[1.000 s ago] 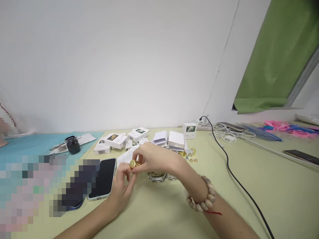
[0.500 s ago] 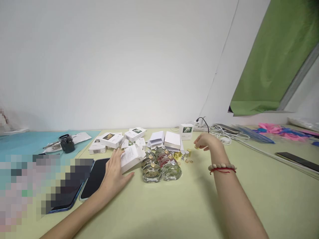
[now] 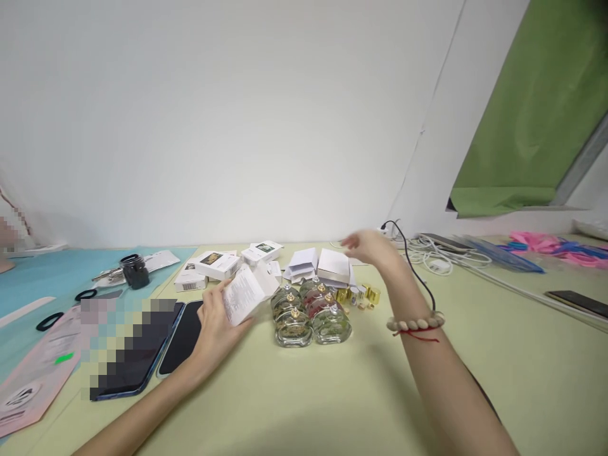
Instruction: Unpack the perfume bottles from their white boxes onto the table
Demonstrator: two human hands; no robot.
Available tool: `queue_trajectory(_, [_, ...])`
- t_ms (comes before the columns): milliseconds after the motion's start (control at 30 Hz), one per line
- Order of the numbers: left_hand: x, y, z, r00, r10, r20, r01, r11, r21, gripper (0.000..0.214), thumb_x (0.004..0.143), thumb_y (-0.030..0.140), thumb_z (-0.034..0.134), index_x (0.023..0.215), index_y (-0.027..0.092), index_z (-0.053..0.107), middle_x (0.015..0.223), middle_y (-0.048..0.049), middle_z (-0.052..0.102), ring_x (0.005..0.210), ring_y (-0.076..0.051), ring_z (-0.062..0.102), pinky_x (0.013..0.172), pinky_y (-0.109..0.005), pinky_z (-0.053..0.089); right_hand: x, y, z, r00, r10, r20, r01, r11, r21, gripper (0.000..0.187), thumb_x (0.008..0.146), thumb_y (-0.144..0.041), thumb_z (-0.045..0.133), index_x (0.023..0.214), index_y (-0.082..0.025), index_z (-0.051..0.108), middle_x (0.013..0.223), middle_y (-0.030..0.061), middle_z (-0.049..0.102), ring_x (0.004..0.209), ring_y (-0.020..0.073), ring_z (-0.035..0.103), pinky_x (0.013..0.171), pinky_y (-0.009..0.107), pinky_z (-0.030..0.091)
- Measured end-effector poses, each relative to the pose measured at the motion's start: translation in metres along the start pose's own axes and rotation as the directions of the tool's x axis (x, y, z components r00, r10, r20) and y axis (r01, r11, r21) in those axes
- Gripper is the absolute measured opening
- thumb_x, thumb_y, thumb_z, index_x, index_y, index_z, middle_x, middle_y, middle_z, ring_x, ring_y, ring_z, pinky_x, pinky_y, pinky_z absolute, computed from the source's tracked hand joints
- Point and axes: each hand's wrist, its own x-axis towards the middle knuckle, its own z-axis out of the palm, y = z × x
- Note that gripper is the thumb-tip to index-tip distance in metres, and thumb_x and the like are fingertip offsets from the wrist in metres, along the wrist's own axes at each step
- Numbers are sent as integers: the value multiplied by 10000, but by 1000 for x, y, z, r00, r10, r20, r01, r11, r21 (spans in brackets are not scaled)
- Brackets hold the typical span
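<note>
My left hand [image 3: 216, 329] is closed around a white printed box [image 3: 244, 294], which is tilted, its flap end toward the bottles. Right of it, several clear glass perfume bottles with flat oval bodies stand in two columns, the front ones being an olive-tinted bottle [image 3: 293, 328] and a greenish bottle [image 3: 331, 326]. Beyond the bottles' right side lie gold caps [image 3: 373, 296] and small rings. My right hand [image 3: 363, 247] reaches over the back of the table near the wall, its fingers smeared by motion; whether it holds anything does not show.
Behind the bottles lie white cartons [image 3: 334, 265] and several white boxes [image 3: 217, 265]. Phones [image 3: 137, 354] rest at left, near a dark jar [image 3: 135, 271] on a blue mat. White cables [image 3: 434, 256], another phone [image 3: 579, 303] and pink and blue plastic pieces [image 3: 536, 242] occupy the right side.
My left hand has closed on the white box and tipped it up. My right hand has moved left and back, away from beside the caps. The view has turned slightly left.
</note>
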Motion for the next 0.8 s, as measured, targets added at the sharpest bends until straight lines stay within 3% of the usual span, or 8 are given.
queue_trajectory(67, [-2,6,-3,998,18,-64,-17,1000,19,742,647,398,633,1266,214,267,1159,-110,370,1165,-313,345,913,-509,317,-13,-37,5,977,-213,-11,210,955,207,267,787,-364,521,950,-231,685,982,54,672,795,151,605,630,253,429])
queue_trajectory(133, [-2,10,-6,994,36,-106,-31,998,45,738,650,398,638,1270,229,276,1131,-107,348,1170,-320,331,924,-513,305,-30,-73,15,901,-435,11,394,827,402,348,818,-457,452,935,-223,681,950,46,677,705,130,596,604,249,410])
queue_trajectory(200, [-1,12,-10,988,48,-150,-38,997,69,737,643,412,647,1264,238,290,1113,-108,338,1162,-329,338,918,-513,309,-45,-100,25,855,-519,-5,477,782,402,353,788,-495,481,794,-213,693,812,32,686,671,130,576,578,243,368])
queue_trajectory(367, [5,10,-15,956,110,-272,-63,982,177,727,638,395,654,1253,223,305,1135,-123,348,1162,-333,348,925,-498,307,-59,-121,38,845,-520,-125,531,786,317,302,803,-421,481,706,-198,660,715,13,658,620,110,524,530,229,270])
queue_trajectory(533, [9,10,-20,948,152,-281,-84,967,240,735,650,405,644,1269,207,302,1130,-125,364,1159,-321,356,923,-469,321,-59,-123,43,827,-516,-222,557,805,204,393,884,-388,374,682,-183,641,638,21,623,580,109,494,521,234,240])
queue_trajectory(667, [11,12,-29,942,172,-290,-84,953,293,746,683,403,617,1316,209,274,1117,-126,363,1121,-317,379,897,-459,332,-65,-129,42,807,-519,-280,570,810,140,327,910,-338,343,913,-225,650,768,34,675,667,137,562,562,243,278])
queue_trajectory(800, [11,10,-30,927,192,-323,-75,937,341,703,682,359,618,1300,217,315,1131,-123,363,1138,-320,363,927,-466,297,-68,-127,38,804,-499,-323,585,763,276,326,871,-281,449,1195,-277,489,973,6,676,773,140,601,617,233,346])
